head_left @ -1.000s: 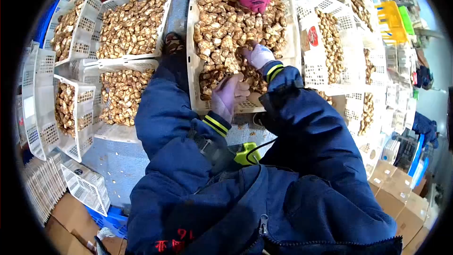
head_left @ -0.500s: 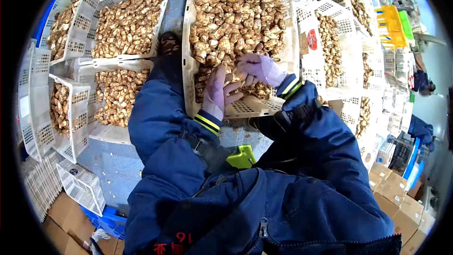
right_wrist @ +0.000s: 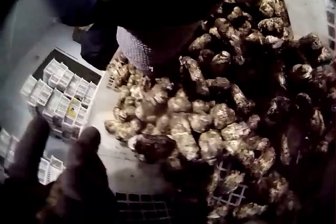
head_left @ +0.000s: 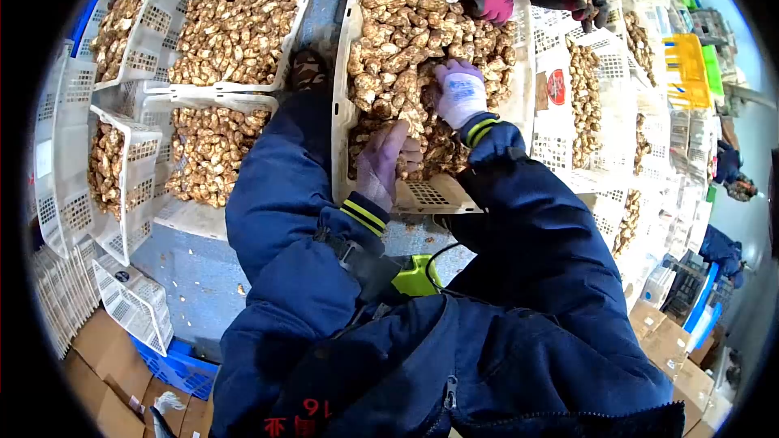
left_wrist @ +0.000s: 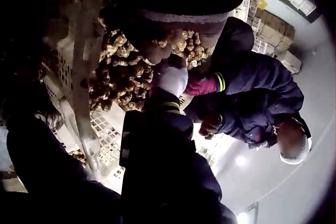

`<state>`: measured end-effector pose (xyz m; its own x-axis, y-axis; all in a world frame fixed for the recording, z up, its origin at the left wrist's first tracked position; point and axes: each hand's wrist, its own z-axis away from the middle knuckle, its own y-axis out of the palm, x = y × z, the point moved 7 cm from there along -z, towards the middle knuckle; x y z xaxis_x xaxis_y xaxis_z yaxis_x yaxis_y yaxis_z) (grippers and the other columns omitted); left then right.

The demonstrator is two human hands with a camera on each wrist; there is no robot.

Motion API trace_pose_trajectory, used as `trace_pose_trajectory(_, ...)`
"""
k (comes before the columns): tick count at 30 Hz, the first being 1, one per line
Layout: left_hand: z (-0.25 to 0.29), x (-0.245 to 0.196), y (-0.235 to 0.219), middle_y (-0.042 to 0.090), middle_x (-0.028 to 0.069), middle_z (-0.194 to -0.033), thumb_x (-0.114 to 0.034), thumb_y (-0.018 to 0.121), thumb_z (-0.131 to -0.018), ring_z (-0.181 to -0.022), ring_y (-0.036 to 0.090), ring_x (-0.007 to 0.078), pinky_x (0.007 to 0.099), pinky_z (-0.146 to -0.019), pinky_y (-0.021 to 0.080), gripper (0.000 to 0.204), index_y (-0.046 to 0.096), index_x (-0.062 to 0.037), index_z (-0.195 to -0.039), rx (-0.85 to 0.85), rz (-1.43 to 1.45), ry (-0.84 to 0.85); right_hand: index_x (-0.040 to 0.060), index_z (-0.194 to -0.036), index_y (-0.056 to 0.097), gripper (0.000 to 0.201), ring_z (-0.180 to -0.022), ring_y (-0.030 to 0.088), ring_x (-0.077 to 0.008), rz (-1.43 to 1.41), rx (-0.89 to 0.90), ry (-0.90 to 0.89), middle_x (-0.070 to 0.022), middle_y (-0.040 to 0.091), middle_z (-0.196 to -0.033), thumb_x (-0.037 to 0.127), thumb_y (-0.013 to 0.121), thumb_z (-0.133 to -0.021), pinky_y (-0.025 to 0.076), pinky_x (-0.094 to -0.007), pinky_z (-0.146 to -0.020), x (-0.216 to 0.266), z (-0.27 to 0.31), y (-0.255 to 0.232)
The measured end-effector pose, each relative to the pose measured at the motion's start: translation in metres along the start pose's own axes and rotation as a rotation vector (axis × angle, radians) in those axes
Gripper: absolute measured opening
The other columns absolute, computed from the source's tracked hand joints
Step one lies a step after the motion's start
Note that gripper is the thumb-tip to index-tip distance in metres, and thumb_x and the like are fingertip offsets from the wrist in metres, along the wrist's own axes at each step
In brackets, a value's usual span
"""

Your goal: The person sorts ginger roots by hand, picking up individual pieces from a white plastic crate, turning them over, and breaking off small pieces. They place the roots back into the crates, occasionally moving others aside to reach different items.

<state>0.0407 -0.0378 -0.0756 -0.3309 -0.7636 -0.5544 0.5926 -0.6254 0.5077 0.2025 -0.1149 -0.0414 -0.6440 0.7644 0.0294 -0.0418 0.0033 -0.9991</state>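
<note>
A white crate [head_left: 342, 113] in front of me holds brown-and-white knobbly pieces [head_left: 398, 32] that look like mushrooms. My right hand [head_left: 461, 96], in a lilac and white glove, reaches down into the pile, its fingertips hidden among the pieces. Whether it grips one I cannot tell. Nearer the crate's front edge is my left hand [head_left: 385, 164], also gloved in lilac, with loosely bent fingers above the pieces. The right wrist view shows two of its fingers [right_wrist: 86, 163] standing apart. Perforated crate floor [head_left: 430, 192] shows beside this hand.
Another person's pink-gloved hand [head_left: 493, 0] touches pieces at the crate's far right, and their dark-gloved hand [head_left: 584, 0] holds something small. More filled crates [head_left: 223, 89] stand left and right. A lime-green object [head_left: 415, 276] lies between my legs. Cardboard boxes [head_left: 669, 341] are stacked at right.
My hands came close together half a second ago; now the right has moved up and away into the pile. My left fingers have bent more. The other person's pink-gloved hand has shifted right.
</note>
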Motion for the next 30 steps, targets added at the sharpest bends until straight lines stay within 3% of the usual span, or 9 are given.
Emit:
trace_pose_trajectory(2, -0.004, -0.001, 0.0, 0.059, 0.0069, -0.081, -0.041, 0.059, -0.089, -0.064, 0.057, 0.0122, 0.0245, -0.05, 0.043, 0.038, 0.059, -0.0056, -0.102, 0.035, 0.001, 0.011, 0.0043, -0.094, 0.062, 0.026, -0.088, 0.059, -0.0331, -0.171, -0.096, 0.034, -0.0156, 0.062, -0.087, 0.022, 0.067, -0.075, 0.047, -0.042, -0.078, -0.001, 0.012, -0.021)
trace_pose_trajectory(3, -0.005, -0.001, 0.0, 0.06, 0.0079, -0.083, -0.041, 0.057, -0.09, -0.066, 0.058, 0.0129, 0.0248, -0.051, 0.044, 0.038, 0.059, -0.0056, -0.103, 0.028, 0.022, 0.01, 0.0033, -0.098, 0.064, 0.026, -0.088, 0.061, -0.0334, -0.297, 0.031, 0.07, -0.0168, 0.064, -0.09, 0.022, 0.066, -0.079, 0.048, -0.0421, -0.08, -0.001, 0.017, -0.019)
trace_pose_trajectory(5, -0.006, -0.002, 0.003, 0.062, 0.0099, -0.087, -0.043, 0.053, -0.091, -0.071, 0.061, 0.0143, 0.0255, -0.052, 0.045, 0.04, 0.059, -0.0056, -0.105, 0.017, 0.056, 0.002, 0.0023, -0.104, 0.064, 0.029, -0.095, 0.061, -0.034, -0.842, 0.26, -0.262, -0.019, 0.065, -0.1, 0.022, 0.066, -0.082, 0.048, -0.0406, -0.086, 0.035, 0.033, -0.041)
trace_pose_trajectory(9, -0.018, 0.018, -0.005, 0.066, 0.012, -0.087, -0.042, 0.056, -0.09, -0.074, 0.064, 0.0188, 0.0269, -0.059, 0.051, 0.046, 0.06, 0.0022, -0.105, 0.186, 0.101, -0.047, 0.002, -0.112, 0.062, 0.035, -0.106, 0.058, -0.0356, -0.46, -0.104, -0.156, -0.0196, 0.063, -0.112, 0.022, 0.063, -0.083, 0.046, -0.0414, -0.092, 0.024, -0.008, -0.065)
trace_pose_trajectory(11, -0.005, 0.003, -0.005, 0.067, 0.013, -0.085, -0.035, 0.059, -0.089, -0.073, 0.065, 0.0204, 0.0283, -0.063, 0.052, 0.042, 0.062, 0.0048, -0.1, 0.042, 0.088, -0.007, 0.0065, -0.123, 0.056, 0.045, -0.115, 0.053, -0.0357, -0.147, -0.183, -0.221, -0.0169, 0.058, -0.122, 0.021, 0.063, -0.081, 0.045, -0.0423, -0.094, 0.023, -0.037, -0.031)
trace_pose_trajectory(15, -0.009, 0.002, -0.016, 0.066, 0.0123, -0.089, -0.038, 0.06, -0.089, -0.083, 0.066, 0.0232, 0.0329, -0.072, 0.054, 0.039, 0.062, 0.0, -0.096, 0.029, 0.04, -0.019, 0.0175, -0.132, 0.046, 0.06, -0.115, 0.051, -0.0346, 0.066, 0.037, -0.042, -0.0114, 0.06, -0.112, 0.022, 0.066, -0.076, 0.044, -0.0444, -0.092, 0.031, -0.052, 0.017)
trace_pose_trajectory(22, 0.002, -0.017, -0.004, 0.064, 0.0091, -0.099, -0.035, 0.057, -0.091, -0.076, 0.065, 0.0179, 0.025, -0.059, 0.052, 0.044, 0.052, -0.0062, -0.123, -0.024, 0.012, 0.064, 0.0027, -0.098, 0.064, 0.027, -0.085, 0.061, -0.035, -0.546, -0.161, 0.073, -0.0175, 0.064, -0.087, 0.019, 0.07, -0.077, 0.048, -0.0421, -0.076, 0.019, 0.006, -0.038)
trace_pose_trajectory(26, -0.013, -0.011, -0.005, 0.064, 0.0062, -0.091, -0.035, 0.059, -0.09, -0.075, 0.064, 0.0154, 0.0258, -0.062, 0.052, 0.037, 0.06, -0.0036, -0.111, 0.158, 0.204, 0.139, 0.0036, -0.103, 0.066, 0.029, -0.084, 0.064, -0.0332, -0.803, 0.14, -0.223, -0.0176, 0.067, -0.087, 0.023, 0.065, -0.081, 0.05, -0.0388, -0.076, 0.059, 0.033, -0.071)
trace_pose_trajectory(30, -0.01, -0.003, -0.015, 0.066, 0.0055, -0.08, -0.027, 0.066, -0.087, -0.076, 0.064, 0.0149, 0.0251, -0.064, 0.052, 0.027, 0.066, -0.0019, -0.095, 0.116, 0.151, 0.139, 0.0062, -0.105, 0.067, 0.026, -0.087, 0.065, -0.032, -0.596, -0.144, -0.034, -0.0181, 0.067, -0.094, 0.023, 0.057, -0.088, 0.051, -0.0374, -0.078, 0.034, -0.022, -0.063)
